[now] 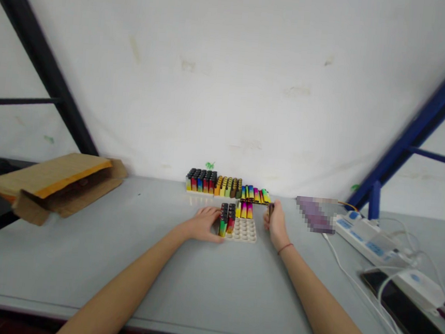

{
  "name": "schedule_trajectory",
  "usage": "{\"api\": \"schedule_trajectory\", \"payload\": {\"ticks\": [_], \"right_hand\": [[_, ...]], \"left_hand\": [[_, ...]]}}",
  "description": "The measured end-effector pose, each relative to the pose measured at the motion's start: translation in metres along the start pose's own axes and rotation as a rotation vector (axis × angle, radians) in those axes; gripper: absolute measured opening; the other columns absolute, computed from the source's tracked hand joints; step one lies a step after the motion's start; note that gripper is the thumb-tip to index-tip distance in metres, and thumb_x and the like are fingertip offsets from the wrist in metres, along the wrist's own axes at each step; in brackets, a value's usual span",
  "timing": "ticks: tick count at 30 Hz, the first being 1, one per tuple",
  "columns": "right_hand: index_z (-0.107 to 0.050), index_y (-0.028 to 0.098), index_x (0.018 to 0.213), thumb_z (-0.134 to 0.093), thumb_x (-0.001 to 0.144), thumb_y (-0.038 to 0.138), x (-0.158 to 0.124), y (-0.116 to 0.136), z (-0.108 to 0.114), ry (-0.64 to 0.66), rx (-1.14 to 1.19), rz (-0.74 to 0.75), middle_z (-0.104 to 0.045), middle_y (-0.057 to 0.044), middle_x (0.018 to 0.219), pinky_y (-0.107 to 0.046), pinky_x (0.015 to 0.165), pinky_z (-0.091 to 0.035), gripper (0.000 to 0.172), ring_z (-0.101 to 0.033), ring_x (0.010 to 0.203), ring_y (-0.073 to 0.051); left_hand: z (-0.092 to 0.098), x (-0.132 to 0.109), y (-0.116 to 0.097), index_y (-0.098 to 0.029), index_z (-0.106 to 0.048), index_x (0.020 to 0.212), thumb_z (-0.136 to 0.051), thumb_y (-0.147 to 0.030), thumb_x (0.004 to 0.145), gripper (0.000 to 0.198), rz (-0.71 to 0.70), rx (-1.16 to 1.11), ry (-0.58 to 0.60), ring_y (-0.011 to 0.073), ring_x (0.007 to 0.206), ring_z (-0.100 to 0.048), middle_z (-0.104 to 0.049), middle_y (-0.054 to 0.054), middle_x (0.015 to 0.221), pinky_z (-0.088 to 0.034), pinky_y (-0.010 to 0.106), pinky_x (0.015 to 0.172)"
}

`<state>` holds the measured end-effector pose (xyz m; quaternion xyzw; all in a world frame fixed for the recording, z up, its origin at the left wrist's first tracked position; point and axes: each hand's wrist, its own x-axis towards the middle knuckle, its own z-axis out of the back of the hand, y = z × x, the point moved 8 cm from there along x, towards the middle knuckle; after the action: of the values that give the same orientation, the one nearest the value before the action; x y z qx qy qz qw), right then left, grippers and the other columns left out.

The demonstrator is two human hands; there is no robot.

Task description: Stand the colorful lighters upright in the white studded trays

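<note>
"Head view: where are the hands?"

"Both are over the worktop [211, 296]. The left hand [202, 223] lies at the left side of the black-topped lighters [223, 222], its fingers behind and its thumb toward the front edge."

"And its grip?"

"Spread, with thumb and fingers apart. I can't tell how firmly it presses on them."

"Where do those lighters stand?"

"Upright in two columns at the left of a pale tray [246, 231]. The round holes to their right are bare."

"What about the right hand [277, 225]?"

"Its grip is curled around a small dark piece [271, 208], just beyond the tray's right side. It's too small to make out what it is."

"What sits behind the tray?"

"Some yellow and pink lighters [247, 209] just at its back edge. Further back, near the wall [229, 95], there's a block with black tops [201, 180], then a block with yellow tops [227, 186] beside it, then a brightly coloured row [256, 193], some of it tilted."

"And at the sides?"

"A cardboard box [69, 173] with its end flap out at the far left; on the right, a white power strip [367, 243], white cables [340, 264] and a dark phone [415, 321]."
</note>
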<state>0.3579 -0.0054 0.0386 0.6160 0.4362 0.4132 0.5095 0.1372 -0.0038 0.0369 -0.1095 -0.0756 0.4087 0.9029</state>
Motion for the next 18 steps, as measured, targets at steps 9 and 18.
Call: {"api": "schedule_trajectory", "payload": {"ticks": [9, 18], "right_hand": [[-0.058, 0.020, 0.087, -0.064, 0.077, 0.046, -0.047, 0.065, -0.051, 0.428, -0.237, 0.308, -0.061, 0.000, 0.078, -0.027, 0.068, -0.045, 0.029, -0.057, 0.074, -0.015], [-0.064, 0.017, 0.097, -0.057, 0.085, 0.031, -0.066, 0.054, -0.070, 0.594, -0.590, 0.439, -0.068, -0.006, 0.088, -0.028, 0.068, -0.049, 0.020, -0.061, 0.073, -0.016]], "left_hand": [[-0.002, 0.002, 0.002, -0.014, -0.044, 0.133, -0.071, -0.060, 0.065, 0.086, -0.009, 0.000, -0.010, 0.0391, 0.130, -0.037, -0.041, 0.016, 0.142, -0.026, 0.049, 0.109], [0.001, 0.001, -0.002, -0.014, -0.045, 0.132, -0.074, -0.055, 0.065, 0.083, -0.019, -0.023, -0.018, 0.0377, 0.127, -0.040, -0.045, 0.016, 0.138, -0.027, 0.049, 0.109]]}}
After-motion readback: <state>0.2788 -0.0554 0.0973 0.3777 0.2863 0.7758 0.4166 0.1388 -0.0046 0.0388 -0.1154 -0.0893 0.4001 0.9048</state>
